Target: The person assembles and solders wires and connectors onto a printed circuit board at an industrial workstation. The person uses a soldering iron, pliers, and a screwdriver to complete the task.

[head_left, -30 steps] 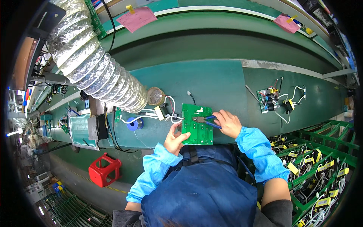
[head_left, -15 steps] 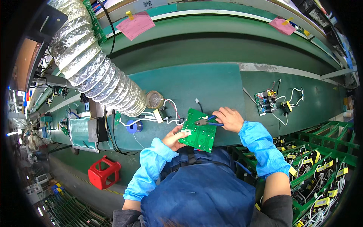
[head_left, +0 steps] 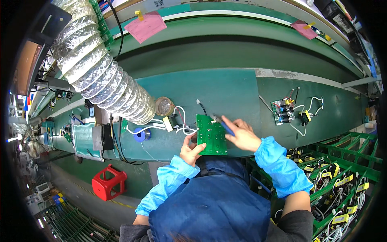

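My left hand [head_left: 191,149] grips the left edge of a green circuit board [head_left: 212,139], thumb on the solder side facing up. In my right hand [head_left: 242,134] is a pair of blue-handled cutters [head_left: 227,128], their jaws at the board's upper right corner, blurred by motion. White wires and a black transformer with a yellow label [head_left: 169,123] lie to the left of the board and run toward it. A black cable with a white plug [head_left: 201,107] sticks out beyond its far edge. The board's underside parts are hidden.
A silver flexible duct [head_left: 117,86] comes down at the left, beside a round tin [head_left: 164,106] and a blue solder spool [head_left: 142,135]. Another wired circuit board [head_left: 284,111] lies to the right. Green racks of wired parts [head_left: 334,181] stand at the lower right; a red stool [head_left: 109,182] is lower left.
The cutters have moved from the board's middle to its upper right corner. The board has turned straighter and shifted slightly toward the far side, and my left hand's grip has moved lower.
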A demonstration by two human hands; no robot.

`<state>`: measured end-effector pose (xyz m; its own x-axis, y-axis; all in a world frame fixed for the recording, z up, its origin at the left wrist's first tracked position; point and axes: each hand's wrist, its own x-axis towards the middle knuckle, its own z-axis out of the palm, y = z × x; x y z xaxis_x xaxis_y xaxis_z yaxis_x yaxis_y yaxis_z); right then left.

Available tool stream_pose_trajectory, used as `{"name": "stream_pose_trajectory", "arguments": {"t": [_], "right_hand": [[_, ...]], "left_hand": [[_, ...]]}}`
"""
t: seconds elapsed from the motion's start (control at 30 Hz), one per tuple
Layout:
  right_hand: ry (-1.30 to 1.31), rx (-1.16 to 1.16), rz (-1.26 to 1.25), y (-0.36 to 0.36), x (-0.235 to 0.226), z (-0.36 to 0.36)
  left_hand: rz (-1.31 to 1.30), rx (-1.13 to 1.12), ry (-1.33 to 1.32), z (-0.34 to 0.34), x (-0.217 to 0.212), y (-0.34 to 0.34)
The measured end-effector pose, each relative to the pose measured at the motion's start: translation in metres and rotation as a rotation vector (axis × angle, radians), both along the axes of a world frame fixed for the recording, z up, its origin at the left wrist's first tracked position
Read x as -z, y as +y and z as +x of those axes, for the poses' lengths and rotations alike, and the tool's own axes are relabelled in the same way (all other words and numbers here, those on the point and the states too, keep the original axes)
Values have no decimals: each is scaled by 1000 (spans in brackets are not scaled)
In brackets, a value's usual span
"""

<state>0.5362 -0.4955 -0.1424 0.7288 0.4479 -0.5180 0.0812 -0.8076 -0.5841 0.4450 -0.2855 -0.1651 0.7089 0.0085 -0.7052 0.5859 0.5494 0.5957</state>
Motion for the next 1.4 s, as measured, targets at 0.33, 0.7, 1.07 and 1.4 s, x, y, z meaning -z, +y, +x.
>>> {"name": "stream_pose_trajectory", "arguments": {"t": [0.33, 0.7, 1.07, 1.4], "right_hand": [[-368, -209, 23, 26, -20, -32], [-380, -184, -57, 40, -26, -46], [-167, -3, 65, 53, -19, -56], [-243, -8, 26, 45, -6, -35]], "left_hand": [[7, -45, -35, -2, 0, -5], [194, -64, -169, -6, 16, -14], [328, -46, -284, -5, 23, -15], [413, 20, -262, -5, 29, -8]]}}
